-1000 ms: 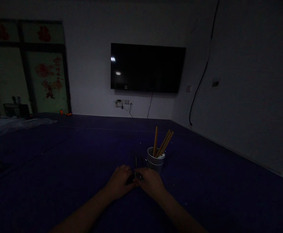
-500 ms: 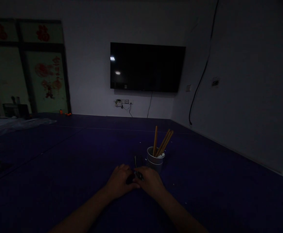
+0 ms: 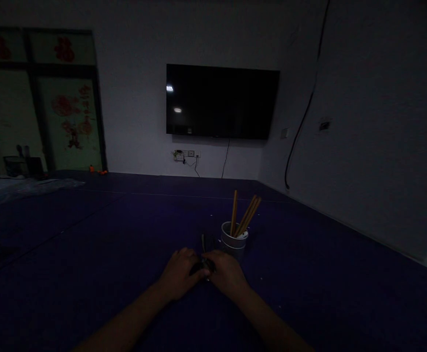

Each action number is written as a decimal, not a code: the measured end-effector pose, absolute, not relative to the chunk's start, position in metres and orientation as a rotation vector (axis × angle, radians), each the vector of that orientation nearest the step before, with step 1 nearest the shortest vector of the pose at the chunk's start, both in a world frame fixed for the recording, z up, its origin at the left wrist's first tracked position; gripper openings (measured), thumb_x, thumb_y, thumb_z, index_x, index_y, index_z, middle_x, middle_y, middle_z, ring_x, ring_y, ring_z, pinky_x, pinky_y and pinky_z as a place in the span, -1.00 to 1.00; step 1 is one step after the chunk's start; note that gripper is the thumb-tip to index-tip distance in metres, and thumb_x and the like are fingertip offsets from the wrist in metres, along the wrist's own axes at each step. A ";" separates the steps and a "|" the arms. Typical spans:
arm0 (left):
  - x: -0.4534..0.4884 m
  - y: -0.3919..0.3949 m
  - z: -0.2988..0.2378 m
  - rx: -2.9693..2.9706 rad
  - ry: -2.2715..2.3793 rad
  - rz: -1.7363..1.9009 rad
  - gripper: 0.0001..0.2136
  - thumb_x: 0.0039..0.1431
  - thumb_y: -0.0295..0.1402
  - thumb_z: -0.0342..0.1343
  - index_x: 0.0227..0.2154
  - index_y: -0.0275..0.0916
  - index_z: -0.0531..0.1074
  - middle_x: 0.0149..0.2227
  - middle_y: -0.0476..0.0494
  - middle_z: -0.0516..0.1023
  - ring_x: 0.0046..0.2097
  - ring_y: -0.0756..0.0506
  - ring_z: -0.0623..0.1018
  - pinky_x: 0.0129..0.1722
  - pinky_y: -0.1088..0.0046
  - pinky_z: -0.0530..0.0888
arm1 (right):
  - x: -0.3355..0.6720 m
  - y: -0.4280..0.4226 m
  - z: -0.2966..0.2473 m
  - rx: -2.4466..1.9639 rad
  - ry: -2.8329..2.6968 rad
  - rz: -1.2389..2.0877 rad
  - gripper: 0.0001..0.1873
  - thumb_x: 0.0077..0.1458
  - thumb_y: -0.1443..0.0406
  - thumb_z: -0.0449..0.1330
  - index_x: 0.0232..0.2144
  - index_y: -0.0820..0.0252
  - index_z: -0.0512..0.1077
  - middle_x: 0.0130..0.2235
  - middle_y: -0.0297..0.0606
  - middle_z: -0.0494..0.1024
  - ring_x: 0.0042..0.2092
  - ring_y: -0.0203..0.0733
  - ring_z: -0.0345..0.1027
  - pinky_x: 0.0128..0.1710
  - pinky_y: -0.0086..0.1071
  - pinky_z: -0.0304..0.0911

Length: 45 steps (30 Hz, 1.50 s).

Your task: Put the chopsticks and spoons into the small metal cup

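My left hand (image 3: 180, 273) and my right hand (image 3: 228, 275) rest close together, low in the middle of the view. Between them is a pair of dark glasses (image 3: 209, 264), with fingers of both hands closed round its two sides. One thin temple arm (image 3: 203, 240) points away from me, past the fingertips. Much of the glasses is covered by the hands or lost in the dim light. Just beyond my right hand stands a light grey cup (image 3: 232, 242) holding several wooden sticks (image 3: 249, 215) and a small white item.
The hands are over a wide dark purple surface (image 3: 133, 234) with small pale specks. Clear plastic wrap (image 3: 48, 186) lies at the far left, near small orange objects (image 3: 98, 170). A television (image 3: 223, 101) hangs on the far wall; a cable (image 3: 301, 129) runs down the right wall.
The glasses have turned slightly between my hands, and more of the dark front shows beside my left thumb. The right-hand temple arm is now harder to see. The cup stays put.
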<state>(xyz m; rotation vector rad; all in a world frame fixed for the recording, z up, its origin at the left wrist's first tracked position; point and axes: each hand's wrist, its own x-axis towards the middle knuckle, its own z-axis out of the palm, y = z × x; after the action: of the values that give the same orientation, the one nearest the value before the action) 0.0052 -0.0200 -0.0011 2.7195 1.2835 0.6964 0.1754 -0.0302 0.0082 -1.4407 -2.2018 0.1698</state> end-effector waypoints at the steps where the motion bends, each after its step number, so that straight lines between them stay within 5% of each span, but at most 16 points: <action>1: 0.005 -0.020 -0.001 2.718 1.284 0.699 -0.52 0.18 0.09 -0.18 -0.26 -0.19 0.45 -0.24 -0.15 0.47 -0.17 -0.15 0.41 -0.21 0.32 0.32 | 0.175 -0.030 0.008 -1.452 -2.201 0.169 -0.60 -0.10 0.41 0.12 -0.16 0.08 0.50 -0.12 -0.24 0.55 -0.11 -0.15 0.40 -0.14 -0.40 0.20; 13: 0.005 -0.016 -0.003 2.645 1.310 0.753 -0.54 0.28 -0.03 -0.27 -0.31 -0.21 0.46 -0.26 -0.13 0.47 -0.19 -0.11 0.41 -0.22 0.36 0.32 | 0.172 -0.033 0.010 -1.410 -2.220 0.168 -0.72 0.07 0.28 0.11 -0.14 0.05 0.48 -0.16 -0.26 0.54 -0.12 -0.19 0.40 -0.14 -0.41 0.20; 34: 0.009 -0.011 -0.005 2.375 1.124 1.054 -0.61 0.26 -0.10 -0.17 -0.38 -0.21 0.48 -0.30 -0.12 0.55 -0.20 -0.08 0.46 -0.13 0.36 0.35 | 0.174 -0.021 -0.006 -1.145 -2.216 0.273 -0.56 0.05 0.46 0.05 -0.01 0.13 0.39 -0.07 -0.19 0.51 -0.04 -0.18 0.37 -0.02 -0.33 0.23; 45: 0.008 -0.013 -0.003 2.291 1.248 1.217 -0.63 0.25 -0.11 -0.16 -0.42 -0.22 0.44 -0.37 -0.11 0.52 -0.27 -0.09 0.47 -0.19 0.34 0.38 | 0.174 -0.023 -0.007 -1.084 -2.148 0.103 -0.63 0.14 0.39 0.04 0.00 0.12 0.38 -0.17 -0.19 0.52 -0.16 -0.18 0.42 -0.13 -0.30 0.32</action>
<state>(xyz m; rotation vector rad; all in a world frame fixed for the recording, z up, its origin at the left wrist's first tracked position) 0.0077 -0.0132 -0.0032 2.2913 1.2480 1.2170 0.1740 -0.0228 -0.0074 -1.0843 -2.1477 0.1025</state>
